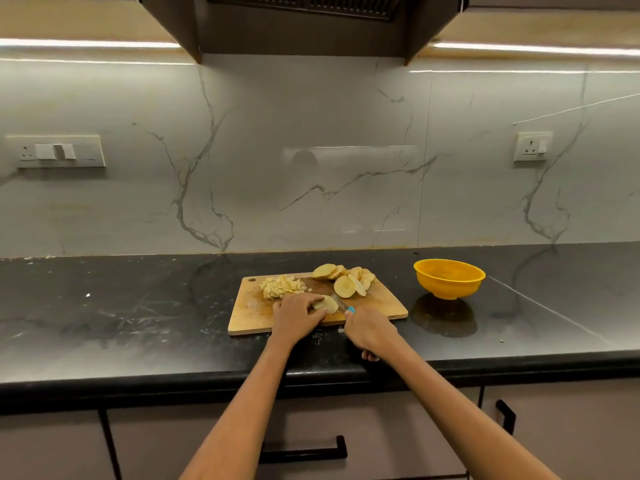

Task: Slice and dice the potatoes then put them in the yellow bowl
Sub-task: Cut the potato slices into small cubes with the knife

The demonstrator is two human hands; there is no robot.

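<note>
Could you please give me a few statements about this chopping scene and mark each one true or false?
1. The yellow bowl stands on the counter, right of the cutting board. True.
2. The diced potato is already in the bowl. False: it lies in a heap on the board.
3. The left hand holds a potato slice on the board. True.
4. The right hand is empty. False: it grips a knife with a blue handle.
5. Uncut slices lie at the board's far right. True.
</note>
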